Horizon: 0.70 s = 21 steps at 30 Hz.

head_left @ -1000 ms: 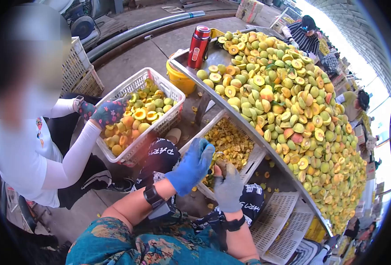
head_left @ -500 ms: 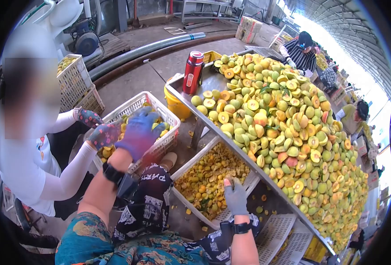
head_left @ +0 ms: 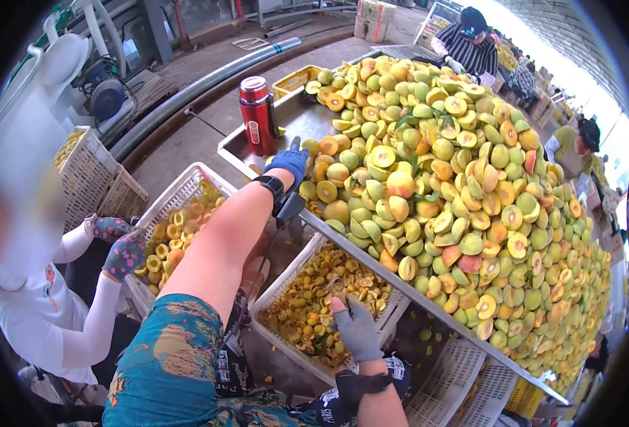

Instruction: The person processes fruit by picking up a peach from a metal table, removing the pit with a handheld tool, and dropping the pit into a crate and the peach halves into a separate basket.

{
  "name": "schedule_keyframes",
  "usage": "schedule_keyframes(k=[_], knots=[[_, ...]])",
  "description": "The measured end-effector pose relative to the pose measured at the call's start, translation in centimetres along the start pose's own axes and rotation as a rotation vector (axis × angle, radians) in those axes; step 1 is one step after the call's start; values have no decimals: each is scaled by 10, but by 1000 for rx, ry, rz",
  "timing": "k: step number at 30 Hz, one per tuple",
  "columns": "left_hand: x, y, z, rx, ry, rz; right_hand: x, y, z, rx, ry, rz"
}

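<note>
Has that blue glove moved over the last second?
Yes, forward: against the metal table, the blue-gloved left grip went from the crate of pieces, via the fruit crate, to beside the red flask.

White letters on the dark trousers (head_left: 326, 412) of the person wearing the camera appear to read "PARIS". The red flask (head_left: 258, 117) bears a pale label, and the far box (head_left: 373, 20) reddish print, both too small to read.
</note>
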<state>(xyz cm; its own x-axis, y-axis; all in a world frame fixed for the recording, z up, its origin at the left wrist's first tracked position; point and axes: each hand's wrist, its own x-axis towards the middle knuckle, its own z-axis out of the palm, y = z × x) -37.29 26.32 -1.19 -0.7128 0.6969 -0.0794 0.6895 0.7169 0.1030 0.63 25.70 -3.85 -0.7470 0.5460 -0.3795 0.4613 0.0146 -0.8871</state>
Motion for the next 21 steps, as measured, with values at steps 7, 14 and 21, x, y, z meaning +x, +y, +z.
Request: schedule_keyframes(k=[7, 14, 21], knots=[[-7, -2, 24, -230, 263, 219, -8, 2, 1, 2, 18, -31], [-191, 20, -48, -1861, 60, 139, -29, 14, 20, -61, 196, -306], [-342, 7, -60, -2364, 27, 178, -124, -76, 63, -130, 55, -636]])
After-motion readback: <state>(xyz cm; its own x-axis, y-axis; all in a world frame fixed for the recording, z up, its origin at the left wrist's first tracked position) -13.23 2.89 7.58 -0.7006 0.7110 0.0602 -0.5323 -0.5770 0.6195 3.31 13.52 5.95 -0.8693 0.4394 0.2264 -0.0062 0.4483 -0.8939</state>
